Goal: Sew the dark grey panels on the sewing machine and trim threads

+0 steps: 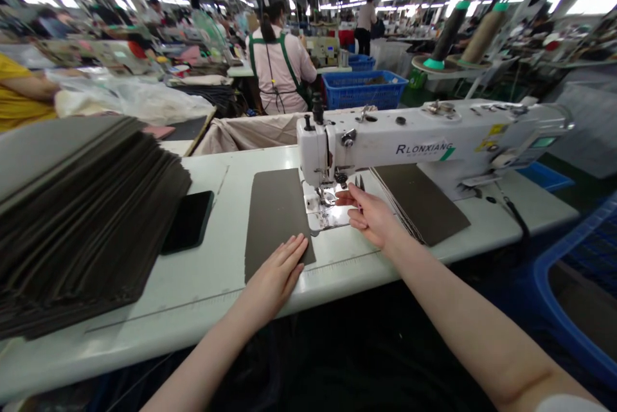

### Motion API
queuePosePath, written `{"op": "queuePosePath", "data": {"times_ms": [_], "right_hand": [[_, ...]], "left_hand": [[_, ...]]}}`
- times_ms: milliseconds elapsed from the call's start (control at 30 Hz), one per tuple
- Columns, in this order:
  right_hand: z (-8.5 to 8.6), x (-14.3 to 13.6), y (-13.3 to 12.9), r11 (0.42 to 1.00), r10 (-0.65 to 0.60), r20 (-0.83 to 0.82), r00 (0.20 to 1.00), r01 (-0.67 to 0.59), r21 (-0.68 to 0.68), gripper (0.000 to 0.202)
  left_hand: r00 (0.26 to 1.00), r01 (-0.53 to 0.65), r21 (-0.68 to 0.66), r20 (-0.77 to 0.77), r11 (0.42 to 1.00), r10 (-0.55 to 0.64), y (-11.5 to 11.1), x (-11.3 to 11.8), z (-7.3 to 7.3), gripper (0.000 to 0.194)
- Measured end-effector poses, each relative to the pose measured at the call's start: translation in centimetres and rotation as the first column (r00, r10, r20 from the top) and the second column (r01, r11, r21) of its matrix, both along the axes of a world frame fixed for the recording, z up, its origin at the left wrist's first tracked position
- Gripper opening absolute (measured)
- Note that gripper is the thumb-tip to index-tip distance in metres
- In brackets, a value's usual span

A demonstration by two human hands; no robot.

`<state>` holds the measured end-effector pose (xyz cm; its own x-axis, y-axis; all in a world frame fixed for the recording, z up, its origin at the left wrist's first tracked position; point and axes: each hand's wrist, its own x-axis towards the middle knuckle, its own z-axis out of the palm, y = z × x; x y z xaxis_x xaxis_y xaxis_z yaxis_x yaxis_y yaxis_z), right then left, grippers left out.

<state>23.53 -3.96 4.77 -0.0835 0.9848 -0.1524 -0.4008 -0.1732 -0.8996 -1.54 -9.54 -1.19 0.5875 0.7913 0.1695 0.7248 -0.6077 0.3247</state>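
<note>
My left hand [277, 274] lies flat, fingers extended, on the lower right part of a dark grey-brown fabric panel [276, 213]. That panel rests just left of the needle area of a white sewing machine [376, 142]. Near the needle, my right hand [369, 214] has its fingers curled around small scissors [359, 183], whose blades point up and away. Several more dark panels [421, 203] lie under the machine arm, right of my right hand.
A tall stack of dark panels [87, 206] fills the table's left, beside a black phone [188, 222]. Thread cones [448, 36] stand at the upper right. A blue basket [554, 277] is at the right edge. A person in a green-strapped apron [279, 65] sits beyond the machine.
</note>
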Motion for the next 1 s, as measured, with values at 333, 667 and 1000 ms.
{"op": "queuePosePath", "data": {"times_ms": [333, 667, 1000], "right_hand": [[-4.8, 2.7, -5.0, 0.919, -0.167, 0.774, 0.611, -0.188, 0.347, 0.027], [-5.1, 3.0, -5.7, 0.887, -0.196, 0.768, 0.610, -0.224, 0.404, 0.019], [-2.1, 5.8, -8.9, 0.959, -0.166, 0.792, 0.587, -0.093, 0.269, 0.018]], "left_hand": [[0.996, 0.083, -0.127, -0.034, 0.988, -0.088, -2.3, 2.0, 1.1, 0.052], [0.992, 0.123, -0.053, 0.016, 0.991, -0.122, 5.6, 3.4, 1.4, 0.040], [0.996, 0.082, 0.002, -0.021, 0.997, -0.082, 6.6, 3.2, 1.6, 0.039]]}}
